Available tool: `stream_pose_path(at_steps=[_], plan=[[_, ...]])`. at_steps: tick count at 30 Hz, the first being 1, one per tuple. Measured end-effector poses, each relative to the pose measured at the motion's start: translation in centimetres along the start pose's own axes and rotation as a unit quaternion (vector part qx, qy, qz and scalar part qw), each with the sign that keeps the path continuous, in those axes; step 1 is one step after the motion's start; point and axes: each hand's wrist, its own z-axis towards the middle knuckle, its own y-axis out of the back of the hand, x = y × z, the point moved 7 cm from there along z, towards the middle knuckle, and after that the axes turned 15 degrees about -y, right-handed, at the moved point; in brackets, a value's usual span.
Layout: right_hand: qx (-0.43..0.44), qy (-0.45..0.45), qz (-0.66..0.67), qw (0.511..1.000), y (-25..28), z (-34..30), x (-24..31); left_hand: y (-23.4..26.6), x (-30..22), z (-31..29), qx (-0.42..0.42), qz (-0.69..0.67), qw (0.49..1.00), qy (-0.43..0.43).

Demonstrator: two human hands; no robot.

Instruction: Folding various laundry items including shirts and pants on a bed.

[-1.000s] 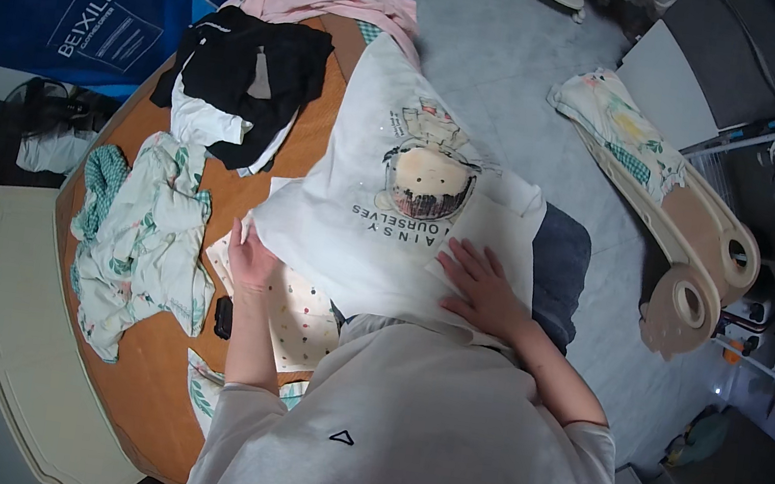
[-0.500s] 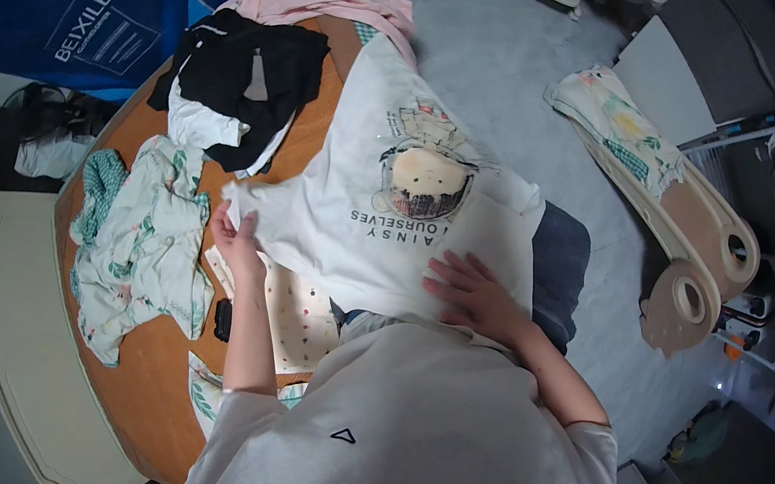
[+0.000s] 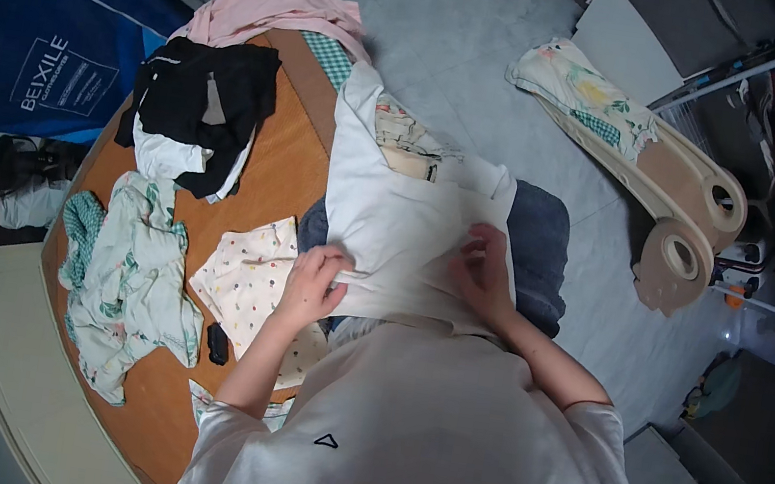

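Note:
Across my lap lies a white T-shirt (image 3: pixel 399 229). Its left side is folded inward, and the folded cloth covers most of the printed picture. My left hand (image 3: pixel 314 283) rests at the fold's lower left edge, fingers bent, with a gap between thumb and fingertips. On the right half of the shirt is my right hand (image 3: pixel 486 268), its fingers loosely bent and apart, touching or just over the cloth. Beneath the shirt, dark blue-grey cloth (image 3: pixel 539 253) shows on both sides.
Left, on a brown mat (image 3: pixel 265 160), lie dark clothes (image 3: pixel 199 102), a floral garment (image 3: pixel 125 275), a dotted cream cloth (image 3: pixel 245 267) and a small black object (image 3: pixel 217 344). Pink cloth (image 3: pixel 277 9) sits at the far end. A beige plastic frame (image 3: pixel 680 204) holding floral cloth (image 3: pixel 587 92) stands right.
The shirt's left side has been brought rightward over its print. My left hand moved right with it and its fingers are apart now. My right hand has lifted slightly, its fingers more bent.

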Motion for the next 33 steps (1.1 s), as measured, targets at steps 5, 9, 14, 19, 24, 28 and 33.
stream_pose_path(at_steps=[5,9,14,19,24,28,33], plan=[[-0.031,0.097,-0.195,0.976,-0.9,0.5,2.6,0.4,0.6,-1.4,0.008,0.005,1.000,-0.028],[-0.024,0.197,-0.234,0.952,-1.3,-0.4,3.2,2.6,0.1,-2.5,-0.037,0.038,0.996,-0.071],[-0.092,0.126,-0.106,0.982,1.3,-1.1,3.8,3.2,0.3,-3.6,-0.030,0.036,0.998,-0.036],[-0.048,0.086,-0.192,0.976,4.8,-2.3,1.2,2.0,2.9,-6.9,-0.028,-0.007,0.999,0.021],[0.070,0.134,-0.325,0.934,7.5,-5.4,0.2,0.7,3.9,-8.5,0.002,0.121,0.993,0.014],[0.142,0.108,-0.314,0.932,6.7,-7.0,-0.2,-0.1,2.0,-6.7,-0.003,0.081,0.996,-0.041],[0.144,0.116,-0.219,0.958,7.4,-5.1,-0.5,1.2,2.3,-4.8,0.001,0.078,0.994,-0.081]])
